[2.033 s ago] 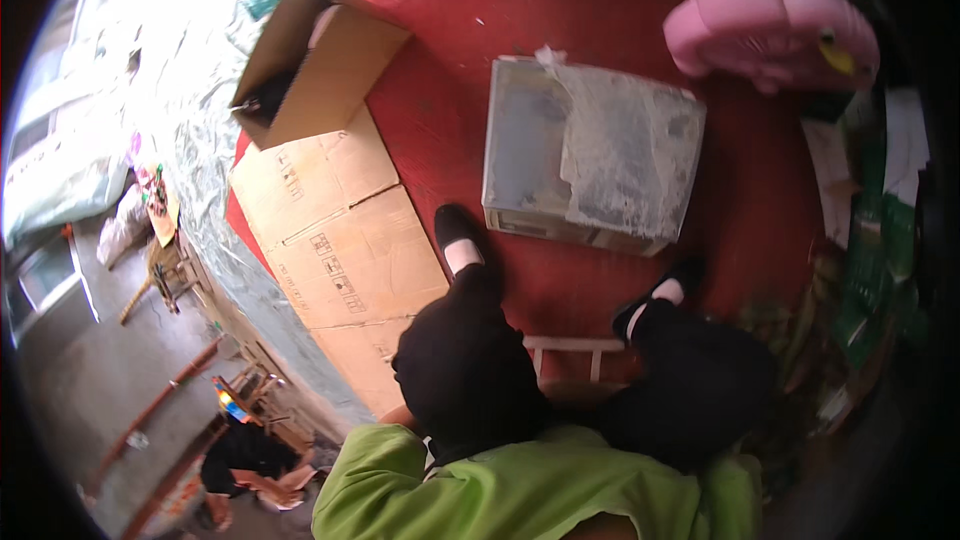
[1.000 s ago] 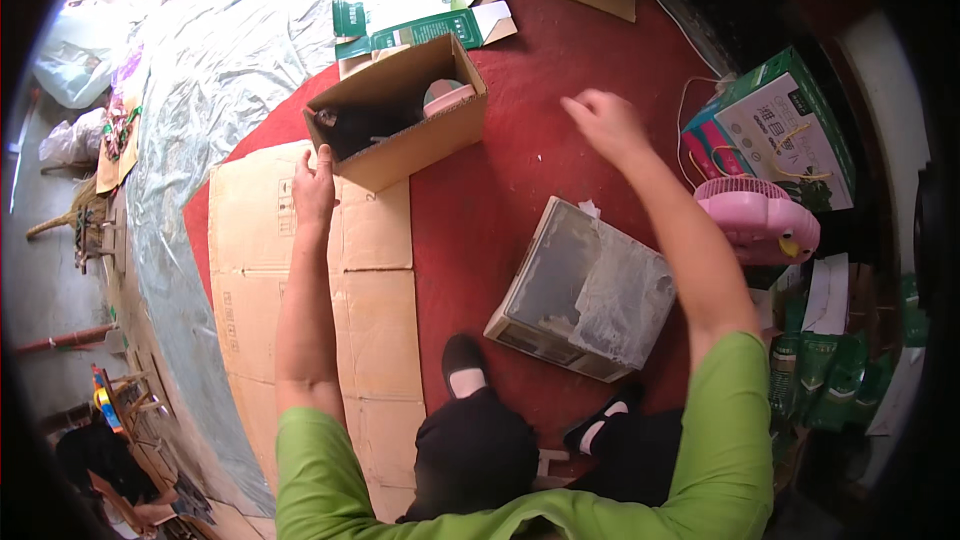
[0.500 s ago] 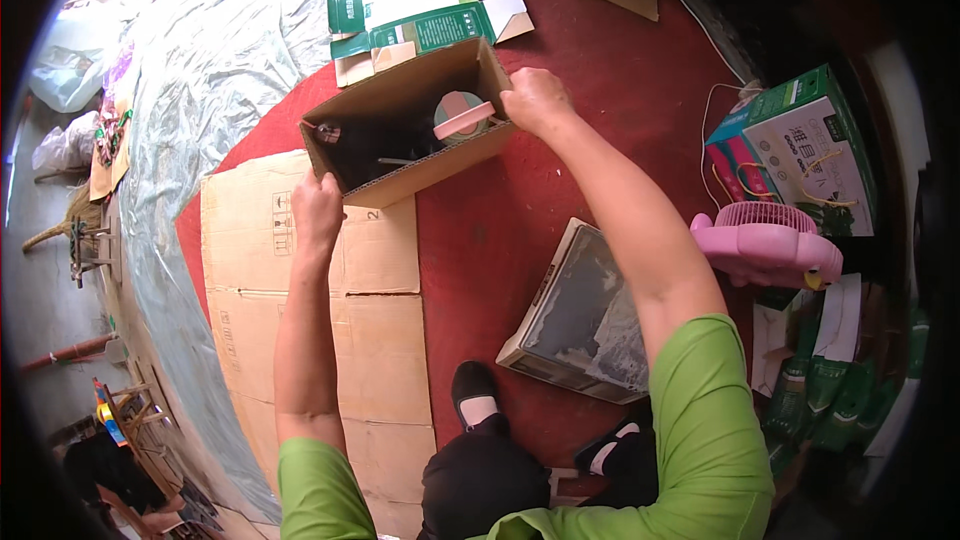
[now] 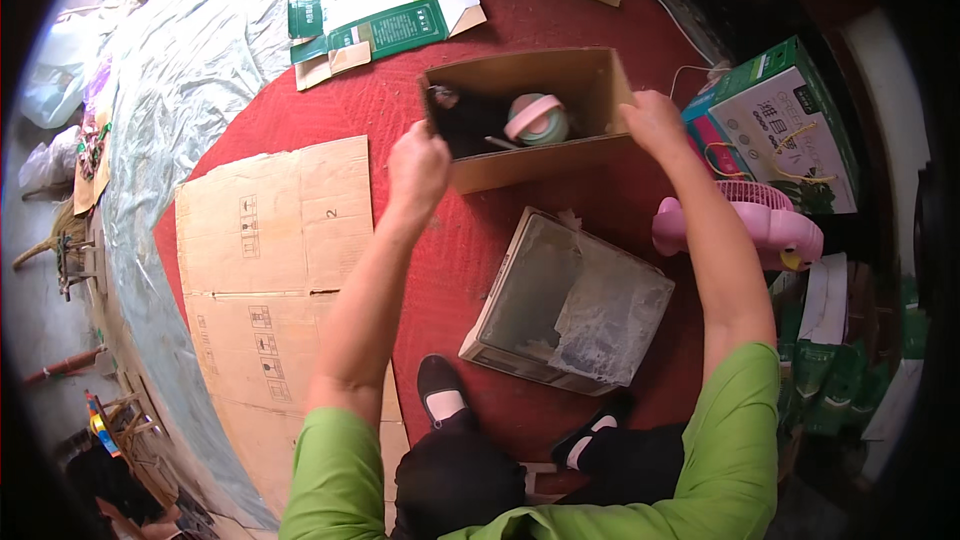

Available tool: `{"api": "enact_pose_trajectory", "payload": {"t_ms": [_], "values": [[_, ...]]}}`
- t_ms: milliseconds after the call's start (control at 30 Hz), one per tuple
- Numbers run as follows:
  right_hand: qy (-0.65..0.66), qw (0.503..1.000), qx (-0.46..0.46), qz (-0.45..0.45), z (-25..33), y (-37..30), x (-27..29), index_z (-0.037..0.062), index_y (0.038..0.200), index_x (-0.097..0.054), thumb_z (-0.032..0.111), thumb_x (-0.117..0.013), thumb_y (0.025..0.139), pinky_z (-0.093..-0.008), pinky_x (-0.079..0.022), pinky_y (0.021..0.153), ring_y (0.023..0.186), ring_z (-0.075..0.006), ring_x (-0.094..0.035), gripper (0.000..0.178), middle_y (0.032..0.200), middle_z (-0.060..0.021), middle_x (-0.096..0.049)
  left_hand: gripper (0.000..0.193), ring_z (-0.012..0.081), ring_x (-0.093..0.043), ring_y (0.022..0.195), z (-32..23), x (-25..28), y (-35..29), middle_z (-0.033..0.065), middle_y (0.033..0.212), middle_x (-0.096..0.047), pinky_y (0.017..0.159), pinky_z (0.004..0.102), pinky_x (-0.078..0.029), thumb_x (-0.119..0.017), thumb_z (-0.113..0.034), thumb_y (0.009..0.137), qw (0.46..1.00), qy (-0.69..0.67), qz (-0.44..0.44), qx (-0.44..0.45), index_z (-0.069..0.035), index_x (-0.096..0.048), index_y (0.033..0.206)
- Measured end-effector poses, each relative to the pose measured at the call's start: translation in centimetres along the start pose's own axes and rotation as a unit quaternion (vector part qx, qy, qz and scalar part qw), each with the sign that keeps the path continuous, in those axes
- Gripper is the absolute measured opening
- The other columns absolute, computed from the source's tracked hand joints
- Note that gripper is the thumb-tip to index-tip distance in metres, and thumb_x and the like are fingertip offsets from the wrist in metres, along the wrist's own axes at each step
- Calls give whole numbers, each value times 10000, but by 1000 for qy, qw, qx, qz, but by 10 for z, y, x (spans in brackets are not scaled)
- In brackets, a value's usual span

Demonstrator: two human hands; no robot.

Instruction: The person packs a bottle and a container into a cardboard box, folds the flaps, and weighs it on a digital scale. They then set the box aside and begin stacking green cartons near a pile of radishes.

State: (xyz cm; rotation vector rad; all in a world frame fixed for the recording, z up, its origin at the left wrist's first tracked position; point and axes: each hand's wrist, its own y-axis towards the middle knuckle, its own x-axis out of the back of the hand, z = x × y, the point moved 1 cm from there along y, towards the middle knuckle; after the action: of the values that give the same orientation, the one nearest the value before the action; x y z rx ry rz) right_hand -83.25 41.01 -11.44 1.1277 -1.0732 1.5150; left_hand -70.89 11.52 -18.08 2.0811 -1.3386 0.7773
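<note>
An open-topped brown cardboard box (image 4: 545, 164) is held between my two hands. My left hand (image 4: 418, 172) is closed on its left end. My right hand (image 4: 655, 124) grips the upper edge at its right end. Inside lie a mint-green round container (image 4: 549, 128) with a pink band-like handle, and dark things I cannot make out. Just this side of the box, a grey, dusty box-shaped case (image 4: 575, 300) with pale patches rests on the red floor covering (image 4: 480, 15).
Flattened cardboard (image 4: 280, 240) lies on the left, beside a wrinkled plastic sheet (image 4: 200, 60). A pink fan (image 4: 740, 225) and a white-and-green carton (image 4: 790, 130) stand at the right. An unfolded green-and-white carton (image 4: 395, 30) lies at the far side.
Both hands have carried the cardboard box to the right, away from the flattened cardboard, to just beyond the grey case. Its tilt has levelled out. The view has shifted slightly.
</note>
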Motion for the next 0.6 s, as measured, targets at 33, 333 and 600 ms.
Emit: {"api": "enact_pose_trajectory", "payload": {"t_ms": [33, 333, 600], "values": [[0, 1000, -12, -18, -11, -4, 5, -3, 852, -657, 281, -503, 747, -475, -457, 800, 895, -407, -586, 340, 901, -247, -616, 187, 426, -589, 754, -10, -9, 1, 260, 770, -598, 707, 511, -458, -460, -119, 806, 1000, 9, 7, -4, 17, -558, 889], [-7, 997, -48, -57, -105, -11, -27, 13, 893, -640, 272, -521, 761, -458, -442, 726, 827, -400, -588, 314, 844, -243, -613, 208, 421, -594, 809, -71, -56, 1, 258, 820, -612, 742, 508, -467, -469, -127, 805, 995, 8, 63, 72, 6, -577, 922], [1, 997, -82, 4, -131, -14, -36, -23, 941, -605, 296, -543, 822, -490, -423, 799, 928, -437, -548, 346, 945, -271, -591, 341, 371, -565, 896, -5, -14, -88, 199, 946, -581, 765, 439, -459, -552, -255, 850, 995, -87, 22, 40, -41, -543, 1115]]}}
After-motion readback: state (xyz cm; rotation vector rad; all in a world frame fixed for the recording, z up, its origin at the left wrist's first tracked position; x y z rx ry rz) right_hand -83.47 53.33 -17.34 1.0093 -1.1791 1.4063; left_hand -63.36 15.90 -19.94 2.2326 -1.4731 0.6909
